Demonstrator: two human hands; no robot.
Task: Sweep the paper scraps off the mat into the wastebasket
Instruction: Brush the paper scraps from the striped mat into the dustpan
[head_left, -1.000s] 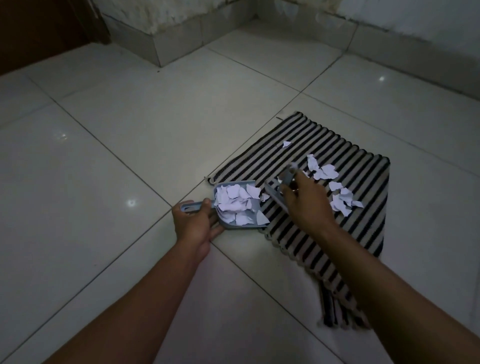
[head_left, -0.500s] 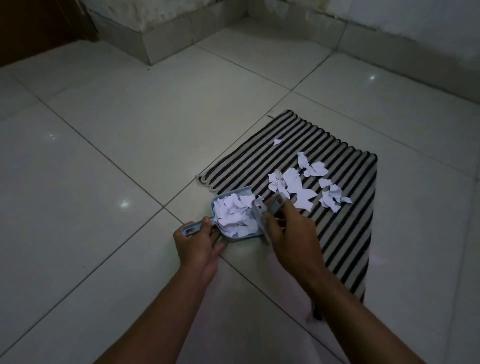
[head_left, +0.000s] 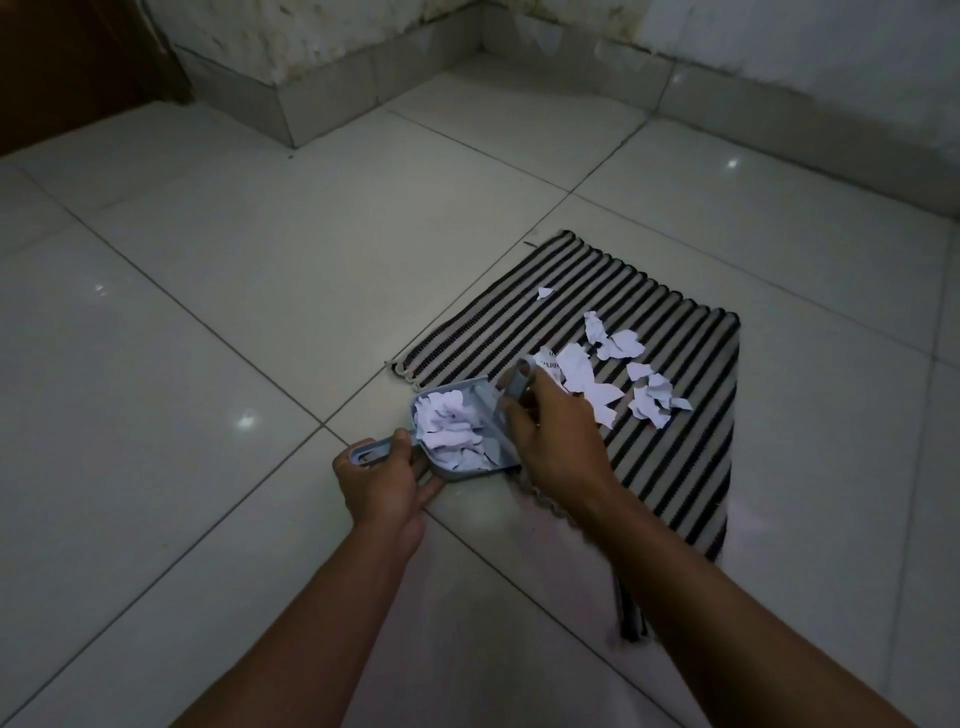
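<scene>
On the floor beside the mat, left hand gripped pan, right hand gripped brush; apparently mid-sweep, the mat's scraps wanted gathering next.

Black and cream stripes run the whole length of the mat, narrow bands side by side. White paper scraps lie bright against those stripes, and one of them shows dark printed letters. The dustpan is a pale grey-blue, its load of paper white with a faint lilac cast. Same grey-blue on the brush. The floor tiles are glossy off-white, crossed by thin dark grout lines. The wall is whitish with mottled brownish stains, and the door is dark brown.
</scene>
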